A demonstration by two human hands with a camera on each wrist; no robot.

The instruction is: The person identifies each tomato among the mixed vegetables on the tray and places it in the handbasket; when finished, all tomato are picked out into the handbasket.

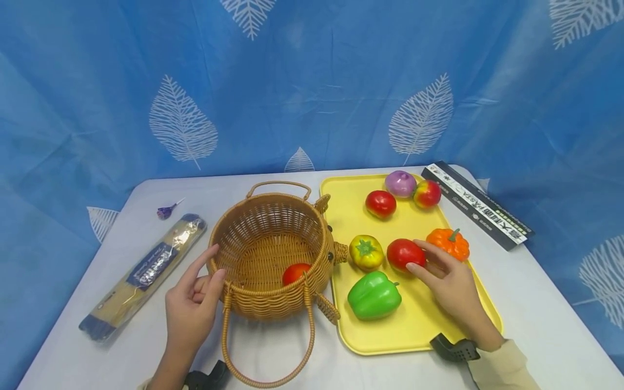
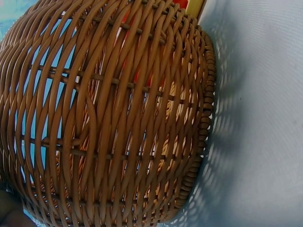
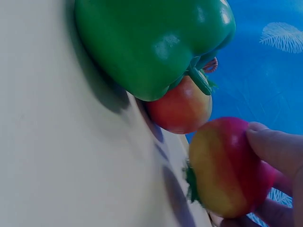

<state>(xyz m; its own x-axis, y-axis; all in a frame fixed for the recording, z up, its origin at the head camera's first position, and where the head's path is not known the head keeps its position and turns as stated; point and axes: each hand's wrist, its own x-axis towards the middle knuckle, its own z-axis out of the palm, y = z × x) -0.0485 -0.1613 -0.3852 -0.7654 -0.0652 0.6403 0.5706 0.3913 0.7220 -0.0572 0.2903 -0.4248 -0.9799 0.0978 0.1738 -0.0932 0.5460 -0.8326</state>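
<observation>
My right hand (image 1: 448, 279) pinches a red-and-yellow toy tomato (image 3: 222, 165) between thumb and fingers over the yellow tray (image 1: 419, 336). In the right wrist view its green leafy end faces the tray, with a shadow below. Close by lie a green bell pepper (image 1: 374, 296) and a yellow tomato-like piece (image 1: 366, 253) with a green calyx. My left hand (image 1: 191, 306) is at the left side of the wicker basket (image 1: 278, 295), index fingertip and thumb right at its rim. Inside the basket is a red round piece (image 1: 295, 273), partly hidden by the wall.
Elsewhere on the tray are an orange pumpkin (image 1: 448, 244), a red piece (image 1: 381, 204), a purple onion (image 1: 400, 183) and a red-yellow fruit (image 1: 427, 194). A black pasta box (image 1: 478, 206) lies right, a spaghetti packet (image 1: 143, 276) and a wrapped lollipop (image 1: 168, 209) left.
</observation>
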